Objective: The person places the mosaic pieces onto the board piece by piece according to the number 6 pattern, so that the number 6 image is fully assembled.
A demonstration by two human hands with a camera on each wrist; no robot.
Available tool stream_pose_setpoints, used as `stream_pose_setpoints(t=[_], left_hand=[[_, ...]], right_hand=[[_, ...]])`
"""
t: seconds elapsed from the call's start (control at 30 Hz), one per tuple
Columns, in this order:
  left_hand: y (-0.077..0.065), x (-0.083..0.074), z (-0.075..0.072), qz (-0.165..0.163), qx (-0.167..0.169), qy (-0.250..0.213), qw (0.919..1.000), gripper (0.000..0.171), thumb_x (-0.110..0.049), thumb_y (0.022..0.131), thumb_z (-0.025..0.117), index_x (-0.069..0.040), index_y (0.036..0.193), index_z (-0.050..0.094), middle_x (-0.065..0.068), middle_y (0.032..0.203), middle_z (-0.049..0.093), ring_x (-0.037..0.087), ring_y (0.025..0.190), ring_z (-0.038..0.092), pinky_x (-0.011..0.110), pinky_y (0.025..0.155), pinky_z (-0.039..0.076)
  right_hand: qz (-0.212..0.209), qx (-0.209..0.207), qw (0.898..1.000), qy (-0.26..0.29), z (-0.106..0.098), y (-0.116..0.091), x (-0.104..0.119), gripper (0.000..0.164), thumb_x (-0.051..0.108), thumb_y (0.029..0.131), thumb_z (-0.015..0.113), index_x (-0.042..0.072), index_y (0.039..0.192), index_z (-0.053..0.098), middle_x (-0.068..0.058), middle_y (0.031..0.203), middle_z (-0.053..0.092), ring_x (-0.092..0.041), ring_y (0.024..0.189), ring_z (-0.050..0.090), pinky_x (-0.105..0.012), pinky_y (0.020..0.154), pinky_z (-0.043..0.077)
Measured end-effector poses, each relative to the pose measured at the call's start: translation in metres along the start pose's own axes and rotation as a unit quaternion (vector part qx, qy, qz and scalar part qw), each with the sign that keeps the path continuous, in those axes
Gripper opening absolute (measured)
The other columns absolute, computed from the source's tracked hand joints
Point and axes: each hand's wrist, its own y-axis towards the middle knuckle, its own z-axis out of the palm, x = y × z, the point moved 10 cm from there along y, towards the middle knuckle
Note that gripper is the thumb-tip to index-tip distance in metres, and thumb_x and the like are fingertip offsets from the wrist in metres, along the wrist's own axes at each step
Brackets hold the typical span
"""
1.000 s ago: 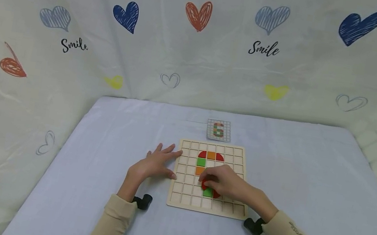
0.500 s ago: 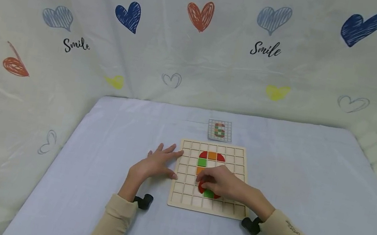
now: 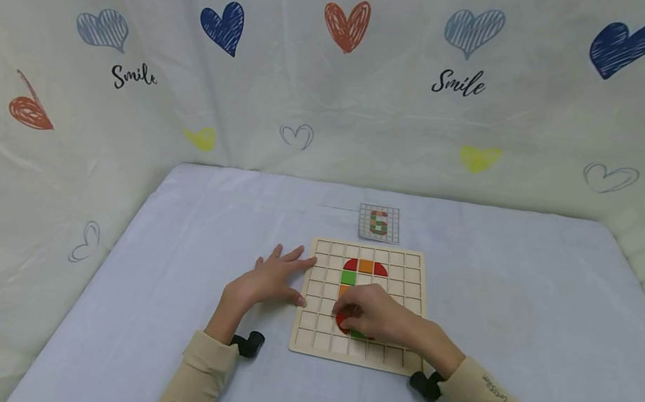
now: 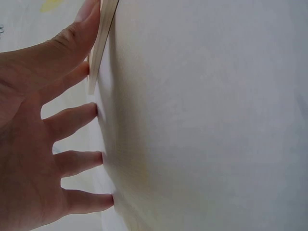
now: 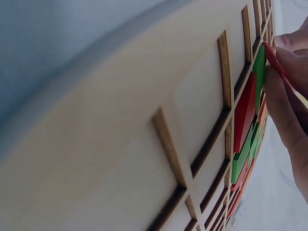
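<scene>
A wooden grid board [image 3: 315, 340] lies on the table with coloured tiles set in its squares. My right hand [image 3: 377, 312] pinches a red rounded-corner tile [image 3: 342, 323] low over the board, left of a green tile [image 3: 358, 335]. In the right wrist view, the held red tile [image 5: 273, 58] stands tilted between thumb and fingers, its edge close to a green tile [image 5: 258, 72]. My left hand [image 3: 266, 282] has its fingers spread, thumb and index finger touching the board's left edge. In the left wrist view, the other fingertips of this hand [image 4: 29, 139] press on the cloth.
Behind the board lies a small card [image 3: 379, 223] printed with a grid and a coloured figure like a 6. Higher on the board sit red corner tiles [image 3: 351, 264], an orange tile [image 3: 366, 266] and a green tile [image 3: 348, 277]. A white cloth [image 3: 230, 214] covers the table.
My right hand has shifted slightly left and down with the red tile, bringing it beside the green tile in the lower row. My left hand keeps its place at the board's edge.
</scene>
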Motion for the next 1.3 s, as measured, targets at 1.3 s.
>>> stream_pose_setpoints(t=[1.3], left_hand=[[0.001, 0.001, 0.000, -0.006, -0.006, 0.001, 1.0000, 0.088, -0.031, 0.083, 0.086, -0.028, 0.159, 0.043, 0.006, 0.172, 0.022, 0.046, 0.159, 0.004, 0.075, 0.120, 0.011]], right_hand=[[0.033, -0.072, 0.996, -0.049, -0.034, -0.049, -0.024, 0.015, 0.003, 0.087, 0.078, 0.010, 0.101, 0.078, 0.003, 0.095, 0.071, -0.009, 0.081, 0.060, -0.023, 0.071, 0.055]])
